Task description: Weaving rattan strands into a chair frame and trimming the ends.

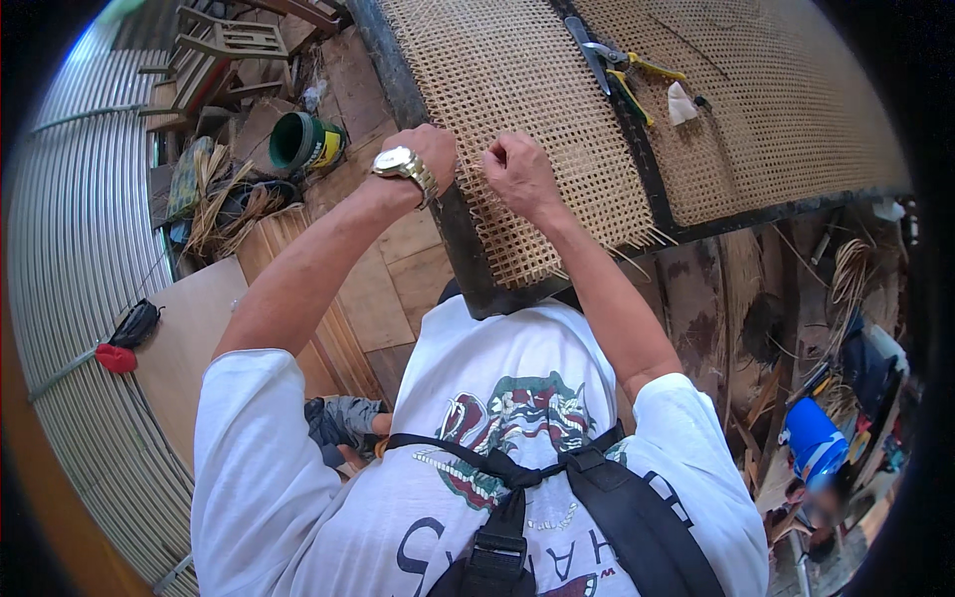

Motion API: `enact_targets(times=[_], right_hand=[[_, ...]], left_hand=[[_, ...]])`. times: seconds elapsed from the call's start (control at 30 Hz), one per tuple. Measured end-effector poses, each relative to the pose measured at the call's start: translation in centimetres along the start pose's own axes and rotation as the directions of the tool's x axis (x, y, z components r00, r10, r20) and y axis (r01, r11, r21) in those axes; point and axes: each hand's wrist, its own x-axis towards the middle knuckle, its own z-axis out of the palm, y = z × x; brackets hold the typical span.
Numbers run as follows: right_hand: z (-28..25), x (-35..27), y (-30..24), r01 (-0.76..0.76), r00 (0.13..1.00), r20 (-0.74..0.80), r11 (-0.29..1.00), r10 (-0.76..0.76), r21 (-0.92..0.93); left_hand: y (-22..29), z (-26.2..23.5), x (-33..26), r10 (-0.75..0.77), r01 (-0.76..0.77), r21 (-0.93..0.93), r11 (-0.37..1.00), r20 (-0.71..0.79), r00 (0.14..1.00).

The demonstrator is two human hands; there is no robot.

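A dark-framed panel of woven cane (537, 90) lies in front of me, its open mesh running up to the black wooden edge (468, 234). My left hand (432, 159), with a metal wristwatch above it, is closed in a fist over the frame's left edge. Just to its right, my right hand (521, 177) is curled shut low over the weave, thumb and forefinger together. What either hand grips, if anything, is too small or hidden. Loose cane ends (647, 242) stick out at the panel's near right corner.
On the panel lie yellow-handled shears (619, 62), a dark flat blade (587, 55) and a crumpled white piece (681, 103). A green bucket (294, 142) and wooden chairs (231, 42) stand left. At right are a blue bucket (816, 438), coiled cane (851, 269) and a person, partly seen.
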Motion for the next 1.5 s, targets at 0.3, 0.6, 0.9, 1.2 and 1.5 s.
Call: enact_targets(times=[0.3, 0.6, 0.9, 1.2, 1.5], right_hand=[[-0.2, 0.3, -0.4, 0.099, 0.995, 0.001, 0.995, -0.099, -0.009], [-0.5, 0.2, 0.1, 0.023, 0.999, 0.029, 1.0, -0.022, -0.009], [-0.1, 0.5, 0.9, -0.026, 0.998, 0.062, 1.0, 0.025, 0.003], [-0.2, 0.5, 0.5, -0.064, 0.991, 0.11, 0.996, 0.07, -0.064], [1.8, -0.3, -0.4, -0.056, 0.998, 0.033, 0.992, 0.06, -0.113]], left_hand=[[-1.4, 1.1, 1.0, -0.024, 0.027, -0.109, 0.994, 0.035, 0.999], [0.2, 0.0, 0.6, 0.012, -0.009, -0.051, 0.999, 0.061, 0.998], [1.5, -1.9, 3.3, 0.089, -0.126, 0.169, 0.978, 0.21, 0.974], [1.2, 0.0, 1.2, 0.069, -0.075, 0.058, 0.996, 0.097, 0.993], [0.8, 2.9, -1.7, -0.051, 0.022, -0.14, 0.99, -0.204, 0.978]])
